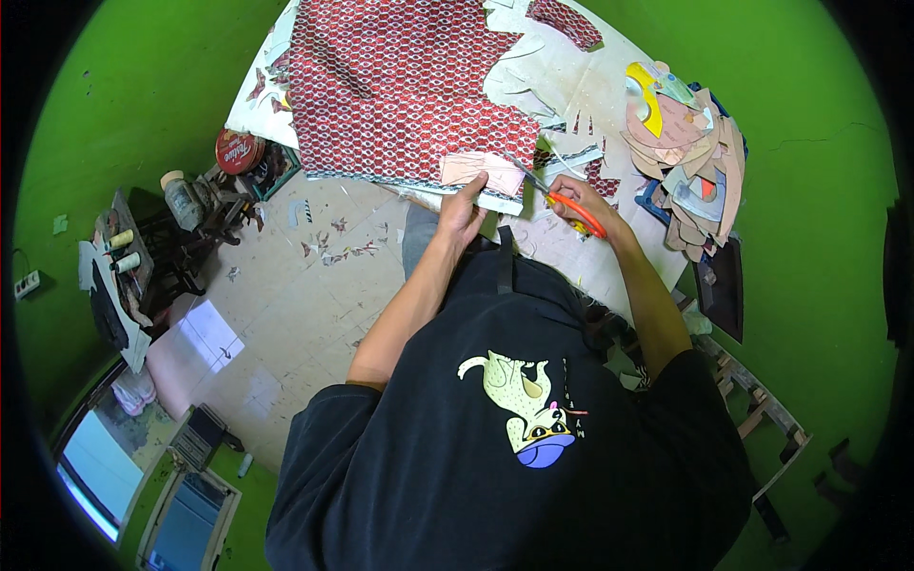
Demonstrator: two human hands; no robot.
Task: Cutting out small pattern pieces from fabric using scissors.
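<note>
Head view | right grip (pixel 578 202) is closing around orange-handled scissors (pixel 562 202) | left grip (pixel 464 207) is pressing flat, fingers spread, on pink paper pattern (pixel 479 169) | red patterned fabric (pixel 400 86) is lying beyond both grips on counter (pixel 581 86)

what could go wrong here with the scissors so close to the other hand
1. The left hand presses the pale paper pattern piece onto the red patterned fabric right beside the blades of the orange-handled scissors in the right hand; its fingers could get nicked.
2. The pattern piece may shift on the fabric, spoiling the cut line.
3. The cut runs at the table edge, so fabric may sag or slide off.
</note>
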